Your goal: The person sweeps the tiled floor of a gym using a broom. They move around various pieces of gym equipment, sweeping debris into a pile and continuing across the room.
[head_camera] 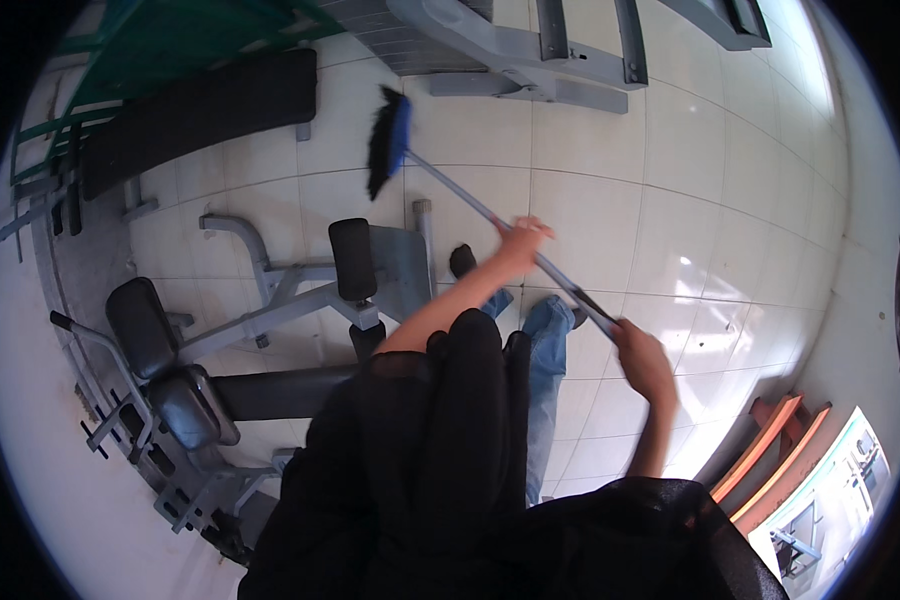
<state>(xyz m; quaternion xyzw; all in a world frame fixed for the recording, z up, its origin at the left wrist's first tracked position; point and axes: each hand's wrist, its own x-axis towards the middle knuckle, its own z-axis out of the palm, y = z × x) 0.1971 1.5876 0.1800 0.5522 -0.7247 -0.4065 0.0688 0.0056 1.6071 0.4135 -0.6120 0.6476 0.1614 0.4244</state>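
Note:
A push broom with a grey pole [457,190] slants across the view from upper left to lower right. Its blue head with black bristles [391,142] is over the pale tiled floor [585,217]. My left hand [523,246] is around the middle of the pole, some fingers partly lifted. My right hand [643,360] grips the pole near its lower right end, by a black section. My feet and blue jeans are below the pole.
Grey gym machines with black pads [352,259] stand close on the left. A black padded bench [210,112] is at upper left, a grey metal frame [525,75] at the top. Orange boards [757,450] and a mirror [832,502] are at lower right.

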